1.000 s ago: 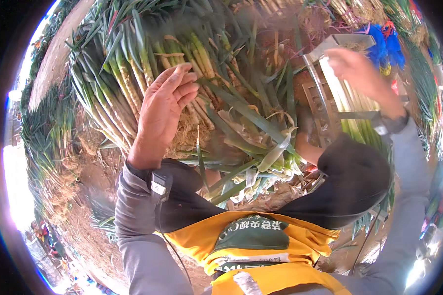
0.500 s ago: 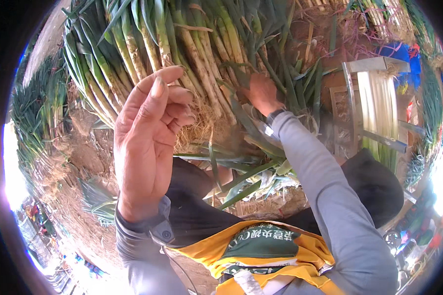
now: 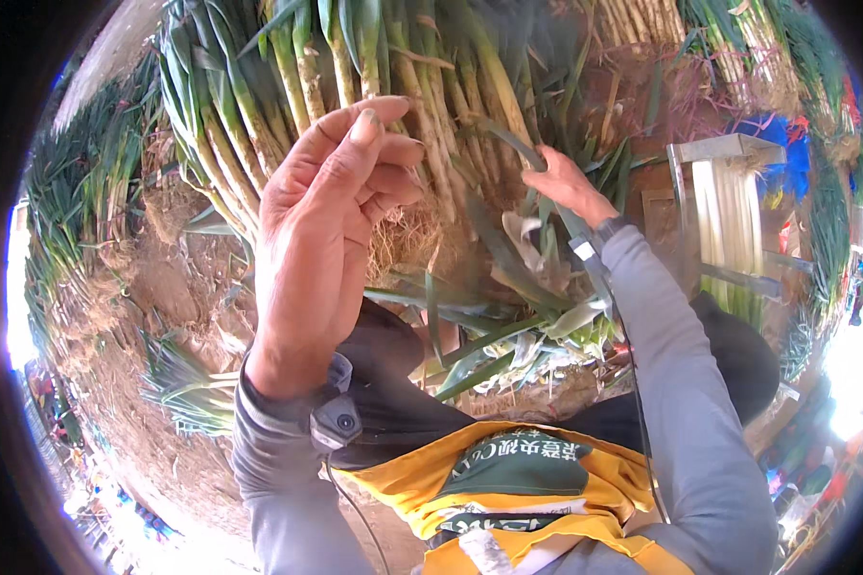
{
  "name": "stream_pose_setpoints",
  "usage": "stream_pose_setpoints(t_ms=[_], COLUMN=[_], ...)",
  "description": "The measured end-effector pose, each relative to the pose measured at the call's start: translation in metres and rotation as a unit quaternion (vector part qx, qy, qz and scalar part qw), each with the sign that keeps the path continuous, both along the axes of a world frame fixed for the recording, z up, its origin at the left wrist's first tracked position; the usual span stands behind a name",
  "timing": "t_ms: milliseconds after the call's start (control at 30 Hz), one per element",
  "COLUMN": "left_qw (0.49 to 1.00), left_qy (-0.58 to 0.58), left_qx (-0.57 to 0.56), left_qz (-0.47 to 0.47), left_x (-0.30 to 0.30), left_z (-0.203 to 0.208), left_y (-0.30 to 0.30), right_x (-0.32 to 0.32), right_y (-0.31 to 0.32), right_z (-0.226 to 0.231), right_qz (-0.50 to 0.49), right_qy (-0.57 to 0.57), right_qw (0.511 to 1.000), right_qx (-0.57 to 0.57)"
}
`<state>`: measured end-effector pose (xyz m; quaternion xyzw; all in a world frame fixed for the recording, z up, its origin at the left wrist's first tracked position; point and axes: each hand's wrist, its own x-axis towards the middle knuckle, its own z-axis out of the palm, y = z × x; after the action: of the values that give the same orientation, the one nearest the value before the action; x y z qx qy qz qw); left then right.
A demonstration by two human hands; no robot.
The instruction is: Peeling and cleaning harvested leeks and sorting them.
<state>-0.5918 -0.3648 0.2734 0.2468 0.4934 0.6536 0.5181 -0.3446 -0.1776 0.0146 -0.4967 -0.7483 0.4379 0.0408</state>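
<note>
My left hand [image 3: 331, 220] is raised in front of a large bunch of leeks [image 3: 307, 67] with long white stems, green tops and stringy roots [image 3: 412, 240]. Its fingers are loosely bent with gaps between them, and nothing shows in them. To the right of the bunch, my right hand [image 3: 571, 187] closes on a long green leek leaf [image 3: 508, 139]; part of the grip is hidden. Loose leaves and pale peelings [image 3: 537, 355] lie in a heap below, between my legs.
A metal frame [image 3: 729, 149] holding clean white leek stems [image 3: 724, 206] stands at the right. More leeks [image 3: 86, 192] are piled at the far left, and a small bundle [image 3: 192, 383] lies on the earthy ground. Blue plastic [image 3: 786, 158] shows behind the frame.
My right hand has drawn back to the right, out of the leaves, with a leek leaf now visible in its grip. My left hand keeps its pose, shifted slightly right in the picture.
</note>
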Motion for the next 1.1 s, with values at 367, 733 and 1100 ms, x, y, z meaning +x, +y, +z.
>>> stream_pose_setpoints(t_ms=[367,733,1100], left_qw=[1.0,0.966,0.977], left_qy=[-0.003,0.086,-0.199], left_qx=[-0.03,-0.202,-0.075], left_qz=[0.008,-0.137,-0.008], left_x=[0.009,0.082,0.141], left_z=[-0.037,-0.107,-0.075], left_y=[0.047,0.089,0.112], right_x=[0.041,0.081,0.17], right_y=[-0.04,-0.126,-0.214], right_z=[0.1,0.197,0.231], right_qz=[-0.067,-0.02,-0.002], right_qy=[0.237,0.134,0.167], right_qw=[0.955,0.987,0.986], right_qx=[-0.165,-0.09,0.006])
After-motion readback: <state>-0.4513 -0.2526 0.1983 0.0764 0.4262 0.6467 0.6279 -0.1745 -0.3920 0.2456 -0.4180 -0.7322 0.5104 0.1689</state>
